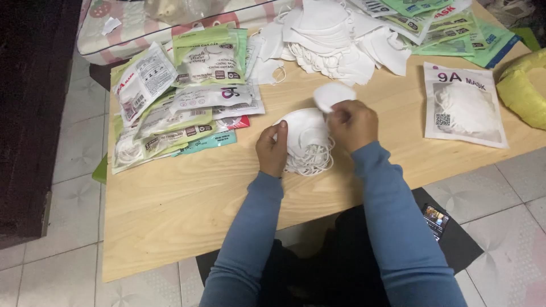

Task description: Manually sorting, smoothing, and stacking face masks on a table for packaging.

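Note:
A small stack of white face masks (304, 132) with loose ear loops lies on the low wooden table (187, 210) in front of me. My left hand (272, 149) rests against the stack's left edge, fingers curled on it. Just right of the stack, my right hand (352, 123) pinches one white mask (331, 95) and lifts it above the others. Both arms wear blue sleeves.
A heap of packed mask pouches (182, 102) covers the table's left part. Loose white masks (335, 40) pile up at the back, with green pouches (449, 28) behind right. One sealed mask pouch (465, 105) lies right, beside a yellow bag (523, 88). A phone (435, 218) lies on the floor.

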